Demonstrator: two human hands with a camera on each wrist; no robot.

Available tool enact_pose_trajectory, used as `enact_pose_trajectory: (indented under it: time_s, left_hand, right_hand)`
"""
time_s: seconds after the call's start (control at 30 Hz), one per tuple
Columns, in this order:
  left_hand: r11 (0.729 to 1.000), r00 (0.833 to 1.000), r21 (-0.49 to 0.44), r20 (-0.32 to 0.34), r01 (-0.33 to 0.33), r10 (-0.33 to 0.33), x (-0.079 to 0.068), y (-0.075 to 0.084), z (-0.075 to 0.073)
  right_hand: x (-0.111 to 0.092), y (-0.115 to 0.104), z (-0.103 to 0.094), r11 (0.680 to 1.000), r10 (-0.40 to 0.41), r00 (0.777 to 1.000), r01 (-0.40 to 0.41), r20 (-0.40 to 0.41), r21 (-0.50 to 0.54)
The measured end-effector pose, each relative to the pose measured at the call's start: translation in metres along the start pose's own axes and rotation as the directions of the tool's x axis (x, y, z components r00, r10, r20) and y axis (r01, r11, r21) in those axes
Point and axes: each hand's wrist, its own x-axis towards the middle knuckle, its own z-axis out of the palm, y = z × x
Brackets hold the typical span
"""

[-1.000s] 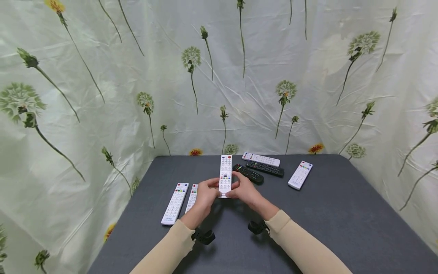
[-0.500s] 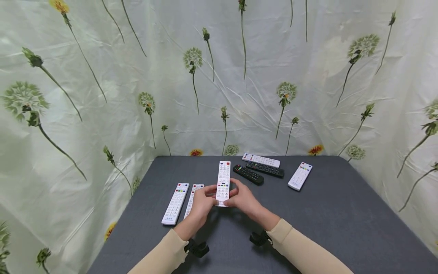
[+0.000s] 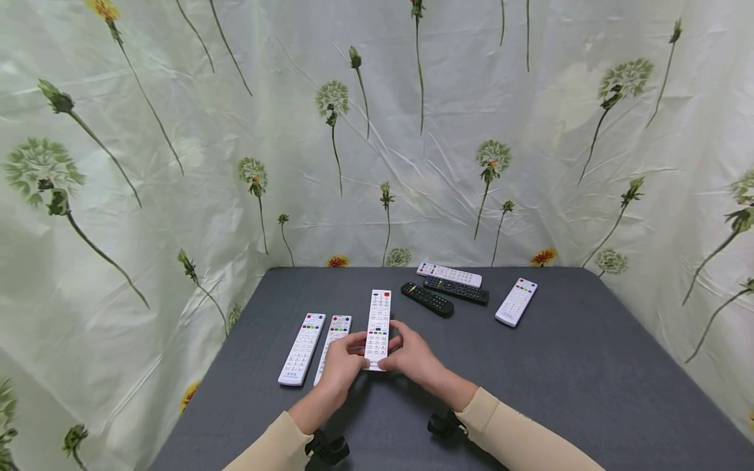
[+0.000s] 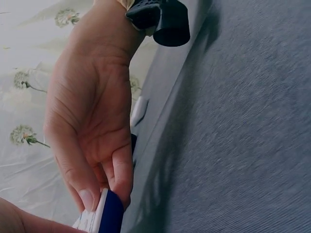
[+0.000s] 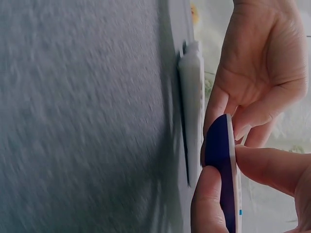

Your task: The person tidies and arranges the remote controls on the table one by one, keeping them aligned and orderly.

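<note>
A white remote control (image 3: pixel 377 324) with a blue back (image 5: pixel 219 145) is held in the air near the middle of the table, tilted with its buttons facing up. My left hand (image 3: pixel 340 364) grips its lower left side, thumb on the front face. From the other side my right hand (image 3: pixel 413 358) pinches the lower right, with fingers behind it. The left wrist view shows the right hand's thumb (image 4: pixel 87 198) on the front edge. Just left of the hands lie two white remotes, one farther out (image 3: pixel 302 350) and one nearer (image 3: pixel 335 332), partly hidden by the left hand.
At the back of the dark grey table (image 3: pixel 577 373) lie a white remote (image 3: pixel 449 274) and two black remotes, one long (image 3: pixel 456 290) and one shorter (image 3: pixel 427 299). Another white remote (image 3: pixel 516 302) lies farther right. A flower-patterned curtain (image 3: pixel 436 163) hangs behind the table.
Both hands have brought the held remote nearer the body and slightly left, still gripping it. More of the shorter black remote now shows. The remotes on the table have not moved.
</note>
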Motion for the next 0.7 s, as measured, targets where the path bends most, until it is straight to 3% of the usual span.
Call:
enact_pose_trajectory:
  time_s: [0.3, 0.7]
  left_hand:
    - [0.999, 0.999, 0.039, -0.012, 0.031, -0.03, -0.015, -0.008, -0.004]
    - [1.0, 1.0, -0.029, -0.015, 0.013, -0.014, -0.022, -0.017, -0.006]
  right_hand:
    - [-0.008, 0.003, 0.015, 1.0, -0.027, 0.999, 0.027, 0.031, -0.011]
    - [-0.009, 0.009, 0.028, 0.999, -0.036, 0.999, 0.037, 0.034, -0.025]
